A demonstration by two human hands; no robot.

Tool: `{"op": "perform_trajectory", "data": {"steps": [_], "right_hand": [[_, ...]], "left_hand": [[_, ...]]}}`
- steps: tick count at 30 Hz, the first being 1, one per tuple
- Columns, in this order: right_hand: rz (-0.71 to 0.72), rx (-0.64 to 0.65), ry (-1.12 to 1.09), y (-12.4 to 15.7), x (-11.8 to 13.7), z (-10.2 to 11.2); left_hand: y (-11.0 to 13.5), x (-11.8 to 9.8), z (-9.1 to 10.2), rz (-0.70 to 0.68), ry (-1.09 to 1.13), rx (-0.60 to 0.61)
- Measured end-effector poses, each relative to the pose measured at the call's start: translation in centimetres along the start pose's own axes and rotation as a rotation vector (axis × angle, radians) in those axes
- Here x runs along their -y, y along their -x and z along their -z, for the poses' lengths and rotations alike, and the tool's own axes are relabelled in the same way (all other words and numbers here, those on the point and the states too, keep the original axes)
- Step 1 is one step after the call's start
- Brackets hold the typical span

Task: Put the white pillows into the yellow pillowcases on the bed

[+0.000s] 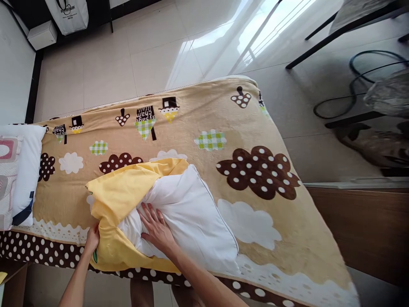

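Note:
A white pillow [198,217] lies near the bed's front edge, its left part inside a yellow pillowcase [123,189]. The case is bunched and folded over the pillow's left end, while the right end shows bare white with a piped edge. My left hand [92,238] is closed on the left edge of the pillowcase. On the pillow's white surface, just right of the yellow cloth, my right hand [157,229] lies flat with fingers spread, pressing a dent into it.
A tan patterned blanket [249,166] covers the bed. White pillows [27,170] lie at its left end. Beyond it are a tiled floor [153,47], a white bag [72,17] and a white box [42,35]. Cables [353,91] and a black-legged chair [319,44] stand right.

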State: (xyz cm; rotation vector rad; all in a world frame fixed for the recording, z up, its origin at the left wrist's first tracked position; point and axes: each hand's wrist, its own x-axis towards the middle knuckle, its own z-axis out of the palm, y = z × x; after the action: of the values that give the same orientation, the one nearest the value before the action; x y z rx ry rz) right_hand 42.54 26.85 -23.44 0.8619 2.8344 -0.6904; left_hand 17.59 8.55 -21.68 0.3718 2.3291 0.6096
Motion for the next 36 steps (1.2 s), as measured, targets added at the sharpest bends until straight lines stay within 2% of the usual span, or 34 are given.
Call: {"op": "perform_trajectory", "data": {"steps": [4, 6, 8, 10, 12, 14, 15, 17, 19, 21, 24, 26, 28, 30, 32, 34, 36], "right_hand": [[-0.025, 0.058, -0.141, 0.5, 0.6, 1.7], [0.026, 0.053, -0.279, 0.9, -0.7, 3.6], [0.012, -0.066, -0.399, 1.0, -3.5, 5.8], [-0.184, -0.284, -0.397, 0.4, -7.3, 7.9], [-0.516, -0.424, -0.302, -0.8, -11.2, 9.2], [-0.786, -0.35, -0.285, -2.2, -13.8, 9.6], [-0.846, -0.262, -0.32, -2.8, -14.4, 9.4], [-0.799, -0.095, -0.419, -3.2, -14.1, 8.6], [-0.65, -0.051, -0.475, -2.4, -12.5, 7.6], [-0.535, -0.122, -0.506, -0.5, -10.2, 6.5], [-0.47, -0.291, -0.557, 2.4, -6.9, 5.2], [-0.425, -0.324, -0.575, 3.0, -5.2, 5.1], [-0.346, -0.276, -0.552, 2.3, -4.0, 5.7], [-0.289, -0.222, -0.499, 0.6, -3.3, 6.9], [-0.281, -0.22, -0.457, -0.8, -3.2, 8.2], [-0.288, -0.272, -0.481, -0.9, -3.7, 9.2], [-0.31, -0.361, -0.543, 0.9, -4.9, 9.6]], "left_hand": [[0.1, -1.2, 2.2, 0.008, -0.228, 0.037], [0.1, -2.8, 3.1, -0.044, -0.297, -0.043], [0.6, -5.1, 3.3, -0.226, -0.342, -0.188], [1.5, -8.3, 2.3, -0.505, -0.375, -0.285], [2.5, -11.9, 0.1, -0.755, -0.429, -0.249], [3.1, -15.3, -3.1, -0.894, -0.536, -0.151], [3.2, -16.7, -4.8, -0.916, -0.598, -0.11], [2.6, -18.8, -7.7, -0.864, -0.694, -0.07], [1.6, -20.0, -9.4, -0.735, -0.718, -0.064], [0.5, -20.5, -9.7, -0.63, -0.673, -0.062], [-0.5, -21.2, -8.5, -0.596, -0.603, -0.033], [-0.4, -22.1, -7.8, -0.62, -0.598, -0.008], [0.2, -23.4, -7.8, -0.667, -0.588, -0.006], [1.1, -25.0, -8.7, -0.758, -0.538, -0.032], [2.0, -26.4, -10.0, -0.902, -0.466, 0.006], [2.7, -27.4, -11.3, -1.04, -0.421, 0.187], [2.9, -27.6, -12.3, -1.081, -0.417, 0.419]]}}
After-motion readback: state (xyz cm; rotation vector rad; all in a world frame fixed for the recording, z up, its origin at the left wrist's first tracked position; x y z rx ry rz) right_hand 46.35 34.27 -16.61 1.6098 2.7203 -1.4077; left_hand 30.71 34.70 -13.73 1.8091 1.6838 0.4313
